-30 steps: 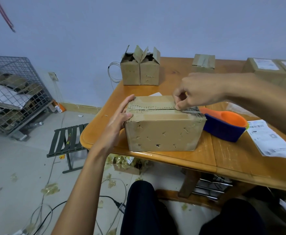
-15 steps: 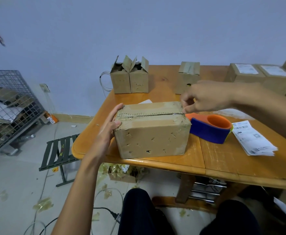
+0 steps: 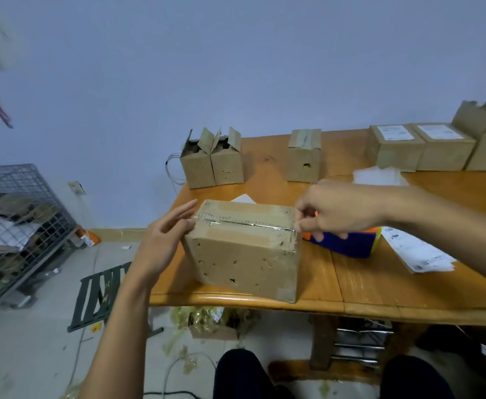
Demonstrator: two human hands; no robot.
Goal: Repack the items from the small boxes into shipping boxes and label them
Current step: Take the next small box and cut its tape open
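The right hand [image 3: 339, 211], pinching tape [image 3: 247, 223], has slid to the right edge of the shipping box [image 3: 244, 260] near the table [image 3: 379, 283] front. The left hand [image 3: 161, 243], fingers straight, rests against its left end. Stiff, likely light cardboard: grip both ends.

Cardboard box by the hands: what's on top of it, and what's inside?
Shiny tape runs along the cardboard box's top seam. The right hand pinches its right end; the left hand touches the left end. The flaps are closed, so the inside is hidden.
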